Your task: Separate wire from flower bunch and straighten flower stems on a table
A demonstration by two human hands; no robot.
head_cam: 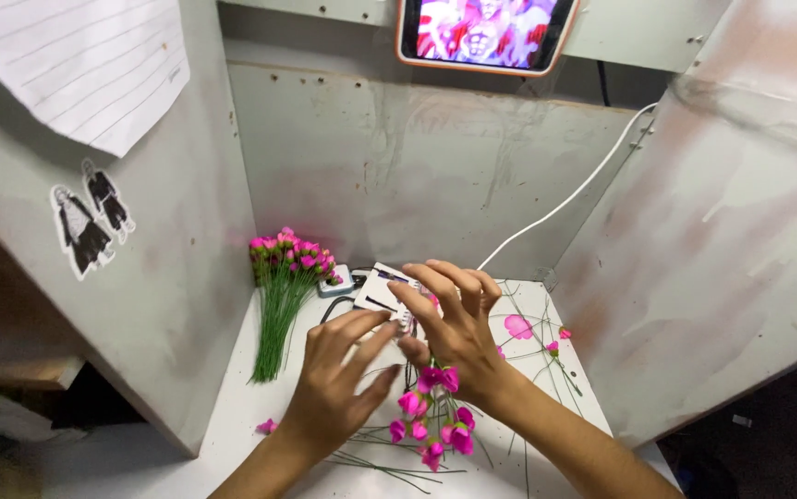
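I see both hands over the white tabletop [232, 416] inside a grey booth. Left hand [338, 379] is spread, fingers loose and half open, nothing clearly gripped. Right hand [454, 328] is curled with fingers bent; it seems to pinch the stems of a small pink flower sprig [431, 420], though the grip itself is hidden. The sprig hangs just below the right hand, between the two wrists, long axis roughly toward me (blooms nearest me). Right hand is nearer. Loose green wire stems [398, 462] lie scattered under it. A finished flower bunch [283, 296] leans at the left wall, well apart. A white box [378, 288] sits just behind the fingers, loose petals [518, 325] to the right.
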